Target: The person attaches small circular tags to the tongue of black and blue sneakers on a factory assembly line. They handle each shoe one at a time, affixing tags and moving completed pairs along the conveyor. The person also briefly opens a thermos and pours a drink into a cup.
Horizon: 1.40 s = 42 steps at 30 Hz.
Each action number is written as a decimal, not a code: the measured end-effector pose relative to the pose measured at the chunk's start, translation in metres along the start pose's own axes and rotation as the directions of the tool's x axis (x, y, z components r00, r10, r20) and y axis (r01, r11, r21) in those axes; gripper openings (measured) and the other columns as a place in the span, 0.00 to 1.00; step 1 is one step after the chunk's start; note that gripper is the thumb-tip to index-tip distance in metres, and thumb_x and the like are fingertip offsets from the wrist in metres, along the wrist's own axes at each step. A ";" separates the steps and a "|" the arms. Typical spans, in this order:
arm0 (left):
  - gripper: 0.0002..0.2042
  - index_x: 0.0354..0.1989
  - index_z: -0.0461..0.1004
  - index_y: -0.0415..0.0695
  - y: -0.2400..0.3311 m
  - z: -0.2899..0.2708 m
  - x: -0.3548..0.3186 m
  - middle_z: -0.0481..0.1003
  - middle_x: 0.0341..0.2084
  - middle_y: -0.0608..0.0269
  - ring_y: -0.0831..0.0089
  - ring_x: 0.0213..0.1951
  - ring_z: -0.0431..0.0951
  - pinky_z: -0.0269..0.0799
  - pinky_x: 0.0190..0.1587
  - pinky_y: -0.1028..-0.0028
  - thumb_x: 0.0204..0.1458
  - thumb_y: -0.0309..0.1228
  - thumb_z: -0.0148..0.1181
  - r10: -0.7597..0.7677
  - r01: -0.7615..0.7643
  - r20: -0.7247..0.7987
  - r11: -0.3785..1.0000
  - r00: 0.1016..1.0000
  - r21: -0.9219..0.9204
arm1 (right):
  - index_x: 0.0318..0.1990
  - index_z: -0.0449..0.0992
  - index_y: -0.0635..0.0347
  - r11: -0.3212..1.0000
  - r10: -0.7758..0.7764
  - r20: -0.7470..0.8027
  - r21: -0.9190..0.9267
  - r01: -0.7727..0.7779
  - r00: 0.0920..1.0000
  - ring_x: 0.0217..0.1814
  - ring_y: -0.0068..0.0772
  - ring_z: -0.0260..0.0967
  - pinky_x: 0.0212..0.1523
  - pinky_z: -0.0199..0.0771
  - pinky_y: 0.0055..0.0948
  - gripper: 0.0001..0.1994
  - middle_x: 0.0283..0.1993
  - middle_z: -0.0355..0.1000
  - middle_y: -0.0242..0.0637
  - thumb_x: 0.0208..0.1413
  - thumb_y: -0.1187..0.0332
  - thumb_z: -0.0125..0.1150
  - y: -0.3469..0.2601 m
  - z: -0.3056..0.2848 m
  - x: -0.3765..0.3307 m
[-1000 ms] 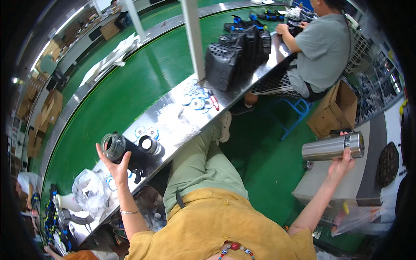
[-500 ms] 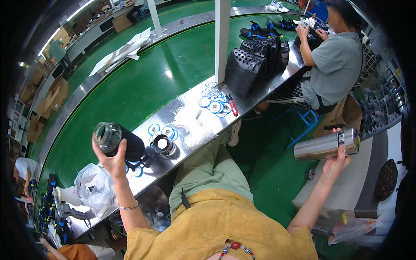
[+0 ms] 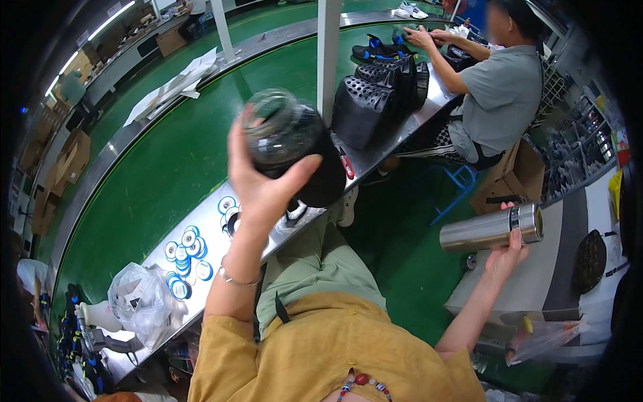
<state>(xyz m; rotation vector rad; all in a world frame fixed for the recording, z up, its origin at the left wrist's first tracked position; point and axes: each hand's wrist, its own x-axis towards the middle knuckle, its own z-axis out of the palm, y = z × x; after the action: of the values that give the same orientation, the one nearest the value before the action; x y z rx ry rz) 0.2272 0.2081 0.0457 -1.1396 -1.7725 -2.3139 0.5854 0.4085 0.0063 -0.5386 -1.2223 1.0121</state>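
Note:
My left hand [image 3: 262, 191] is wrapped round a clear glass bottle [image 3: 287, 134] in a black sleeve, raised over the bench and tilted, its glass end toward the upper left. Out to the right, my right hand [image 3: 507, 258] grips a stainless steel thermos flask [image 3: 477, 232], which lies nearly level in the fingers. Beneath my left forearm, several round blue-and-white discs [image 3: 190, 242] are scattered on the metal bench [image 3: 151, 258]. A dark, round-topped object [image 3: 234, 224] is mostly hidden behind my wrist.
Black perforated clogs [image 3: 367, 107] stand along the bench, near red-handled snips [image 3: 346, 163]. A clear plastic bag [image 3: 139, 298] sits at the left end. Beyond the white post [image 3: 327, 63] a co-worker [image 3: 499, 100] sits on a blue stool [image 3: 457, 184]. A carton [image 3: 512, 177] stands behind.
My left hand has carried the glass bottle right and upward, uncovering more discs on the bench. My right hand still holds the flask. The co-worker's arms now reach farther left over the bench.

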 end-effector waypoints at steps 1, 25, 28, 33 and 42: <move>0.46 0.64 0.56 0.37 -0.008 0.013 -0.001 0.70 0.50 0.55 0.67 0.51 0.73 0.69 0.55 0.69 0.34 0.30 0.78 -0.047 0.047 0.036 0.999 0.998 -0.009 | 0.61 0.60 0.75 1.000 -0.010 -0.003 0.004 0.010 1.000 0.58 0.48 0.70 0.62 0.67 0.45 0.31 0.55 0.69 0.57 0.51 0.67 0.60 -0.007 -0.007 -0.003; 0.44 0.62 0.56 0.36 -0.127 0.023 -0.009 0.73 0.48 0.52 0.66 0.50 0.74 0.68 0.56 0.69 0.35 0.34 0.77 0.024 -0.050 0.088 0.950 0.996 0.310 | 0.61 0.60 0.75 0.999 0.003 -0.147 -0.031 -0.007 0.989 0.62 0.49 0.66 0.64 0.64 0.45 0.32 0.57 0.68 0.55 0.53 0.63 0.61 -0.021 -0.075 -0.036; 0.45 0.62 0.56 0.36 -0.116 0.036 -0.010 0.72 0.49 0.51 0.65 0.51 0.73 0.67 0.56 0.69 0.35 0.34 0.77 -0.007 -0.013 0.088 0.973 0.996 0.230 | 0.61 0.60 0.75 1.000 0.010 -0.130 -0.023 -0.013 0.992 0.62 0.50 0.66 0.64 0.64 0.46 0.33 0.57 0.67 0.56 0.52 0.63 0.62 -0.019 -0.070 -0.035; 0.45 0.62 0.56 0.35 -0.134 0.043 -0.023 0.70 0.51 0.49 0.61 0.54 0.71 0.66 0.58 0.67 0.34 0.33 0.76 -0.022 -0.013 0.133 0.966 0.991 0.260 | 0.61 0.61 0.74 0.999 0.005 -0.116 -0.032 -0.009 0.993 0.61 0.50 0.67 0.63 0.65 0.45 0.32 0.57 0.68 0.55 0.52 0.63 0.61 -0.016 -0.066 -0.034; 0.45 0.62 0.56 0.36 -0.145 0.018 -0.012 0.68 0.52 0.50 0.62 0.54 0.71 0.65 0.59 0.67 0.34 0.31 0.76 0.028 -0.087 0.164 0.926 0.986 0.366 | 0.60 0.61 0.76 0.999 0.008 -0.150 -0.052 -0.016 0.989 0.61 0.50 0.67 0.64 0.65 0.46 0.31 0.57 0.68 0.56 0.53 0.63 0.60 -0.019 -0.058 -0.033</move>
<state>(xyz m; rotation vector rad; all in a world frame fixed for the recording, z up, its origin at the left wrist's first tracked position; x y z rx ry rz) 0.1849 0.2706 -0.0803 -1.3066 -2.0802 -1.7858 0.6458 0.3803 -0.0123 -0.6527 -1.1155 0.9343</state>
